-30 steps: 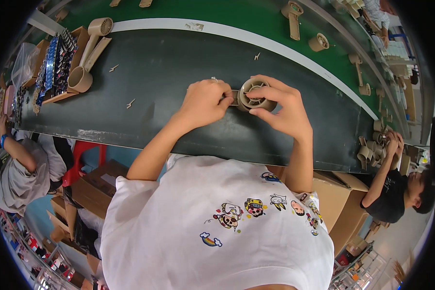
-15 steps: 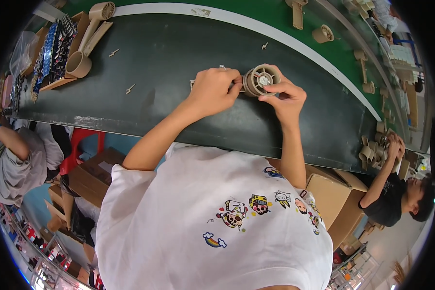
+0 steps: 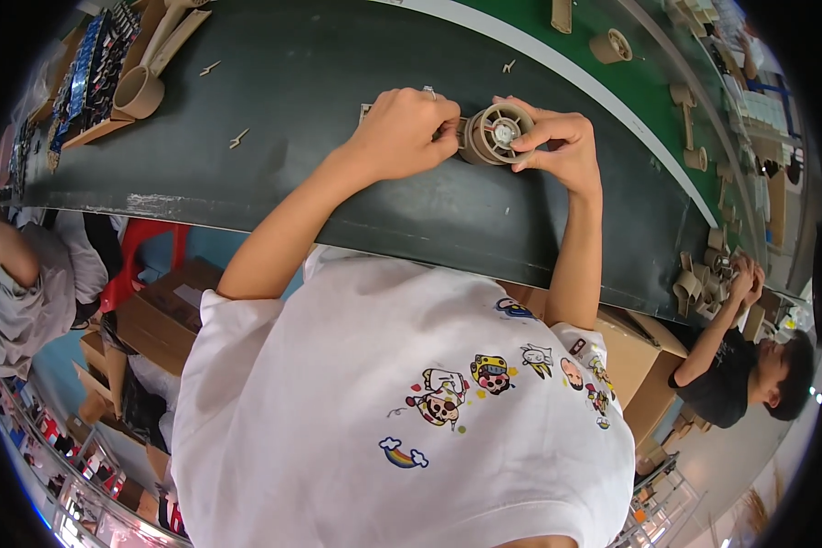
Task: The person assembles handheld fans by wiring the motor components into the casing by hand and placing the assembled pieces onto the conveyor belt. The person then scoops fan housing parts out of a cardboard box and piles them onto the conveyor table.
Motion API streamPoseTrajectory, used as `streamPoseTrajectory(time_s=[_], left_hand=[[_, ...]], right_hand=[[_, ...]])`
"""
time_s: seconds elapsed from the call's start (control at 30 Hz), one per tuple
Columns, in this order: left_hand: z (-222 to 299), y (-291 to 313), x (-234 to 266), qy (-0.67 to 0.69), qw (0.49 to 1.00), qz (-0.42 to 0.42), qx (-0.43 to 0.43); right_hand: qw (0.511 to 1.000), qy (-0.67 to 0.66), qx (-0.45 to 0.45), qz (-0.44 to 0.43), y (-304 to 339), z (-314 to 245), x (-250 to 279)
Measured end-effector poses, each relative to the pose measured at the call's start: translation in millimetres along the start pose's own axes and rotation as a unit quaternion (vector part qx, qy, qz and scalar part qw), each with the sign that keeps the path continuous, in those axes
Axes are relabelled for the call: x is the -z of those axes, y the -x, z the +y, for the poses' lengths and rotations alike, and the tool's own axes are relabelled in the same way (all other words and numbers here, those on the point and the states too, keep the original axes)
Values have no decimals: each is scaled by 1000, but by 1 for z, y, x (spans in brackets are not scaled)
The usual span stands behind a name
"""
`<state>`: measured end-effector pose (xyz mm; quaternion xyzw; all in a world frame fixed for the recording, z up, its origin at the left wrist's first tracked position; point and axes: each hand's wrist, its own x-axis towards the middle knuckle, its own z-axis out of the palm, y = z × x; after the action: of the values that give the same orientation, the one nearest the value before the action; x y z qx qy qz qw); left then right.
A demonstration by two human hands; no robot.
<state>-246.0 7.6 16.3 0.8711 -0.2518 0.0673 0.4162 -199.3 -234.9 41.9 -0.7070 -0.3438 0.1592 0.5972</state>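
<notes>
Beige fan housing (image 3: 502, 134), held between both hands over the dark bench (image 3: 292, 119); cannot tell whether touching it. At left, clamped by the left hand (image 3: 406, 132) around the handle (image 3: 365, 111), fingers curled in near the neck, probably to keep the long end from swinging. At right, gripped by the right hand (image 3: 562, 151), fingers behind and thumb over the front rim, probably to steady the spoked opening in a face-up tilt.

Around, from the left: a cardboard tray (image 3: 100, 130) of blue and dark parts (image 3: 80, 73), with another beige fan piece (image 3: 139, 93) beside it; small forked pieces (image 3: 238, 139), loose, well apart from the left hand; a similar one (image 3: 509, 66) beyond the housing. In the way of a view: the left hand, over most of the handle. Farther right, a white strip (image 3: 648, 146) bordering the green belt (image 3: 648, 82), with beige parts (image 3: 610, 46) on it; last, a co-worker's hands (image 3: 747, 279) near a beige pile (image 3: 688, 285).
</notes>
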Motion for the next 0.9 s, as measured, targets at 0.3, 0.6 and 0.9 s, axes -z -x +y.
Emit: streamPoseTrajectory(time_s=[0.3,0.6,0.9], left_hand=[[1,3,12,-50,998,-45,-4],[-9,4,22,-52,997,-44,-29],[-6,10,17,-125,991,-26,-43]], right_hand=[[998,12,62,26,5,3,-15],[998,48,20,-19,-3,0,-8],[997,39,56,42,4,8,-23]])
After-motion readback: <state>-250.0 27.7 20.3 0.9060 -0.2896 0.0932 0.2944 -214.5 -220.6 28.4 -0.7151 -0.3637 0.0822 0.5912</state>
